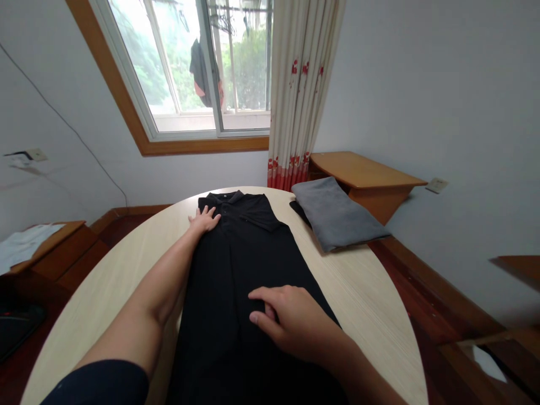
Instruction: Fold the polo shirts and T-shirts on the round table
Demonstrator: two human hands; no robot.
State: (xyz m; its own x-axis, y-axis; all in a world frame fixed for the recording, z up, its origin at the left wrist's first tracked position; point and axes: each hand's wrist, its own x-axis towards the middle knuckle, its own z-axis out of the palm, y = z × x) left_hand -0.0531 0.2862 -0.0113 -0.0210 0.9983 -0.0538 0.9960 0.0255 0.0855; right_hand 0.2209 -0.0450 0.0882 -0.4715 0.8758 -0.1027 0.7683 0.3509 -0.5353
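A black polo shirt lies front up along the round table, its collar at the far end and its lower part running toward me. The right sleeve in view spreads outward; the left side appears tucked in along its edge. My left hand rests near the shirt's left shoulder, fingers spread flat on the cloth. Over the middle of the shirt is my right hand, index finger stretched out, thumb apart and the other fingers curled, with nothing seen in it. Whether it touches the cloth I cannot tell.
A folded grey cloth with something black beneath it lies on the right of the pale round table. Behind stand a wooden desk and a patterned curtain beside the window. A wooden cabinet with papers is at left.
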